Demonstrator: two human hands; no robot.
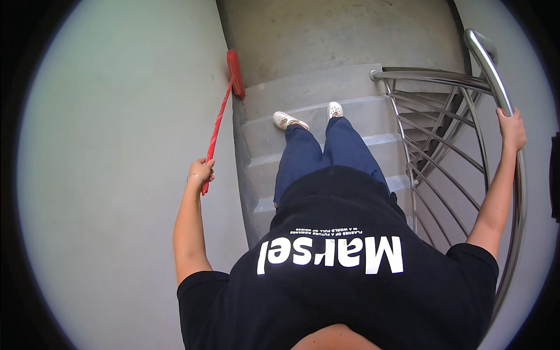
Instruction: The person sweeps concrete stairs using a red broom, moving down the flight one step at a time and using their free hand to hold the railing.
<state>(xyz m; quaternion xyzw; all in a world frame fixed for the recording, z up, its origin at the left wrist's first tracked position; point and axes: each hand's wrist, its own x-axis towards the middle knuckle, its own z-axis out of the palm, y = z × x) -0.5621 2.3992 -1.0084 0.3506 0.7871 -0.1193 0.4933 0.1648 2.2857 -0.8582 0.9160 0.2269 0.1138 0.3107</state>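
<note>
My left hand (202,170) grips a red broom (218,121) near the end of its striped handle. The handle slants up along the wall, and the red broom head (235,74) is beside the wall base near the edge of the steps. Whether the bristles touch a surface I cannot tell. On the other side, my right hand (512,129) is wrapped around a polished metal handrail (488,59). Between the two hands, my feet in white clogs (286,120) stand on the concrete stairs (302,105).
A pale wall (118,153) runs along my left side, with a dark skirting strip (240,162) at its foot. A concrete landing (332,33) lies beyond the steps. Curved metal balusters and bars (442,135) line the right, with another flight of stairs (418,120) visible through them.
</note>
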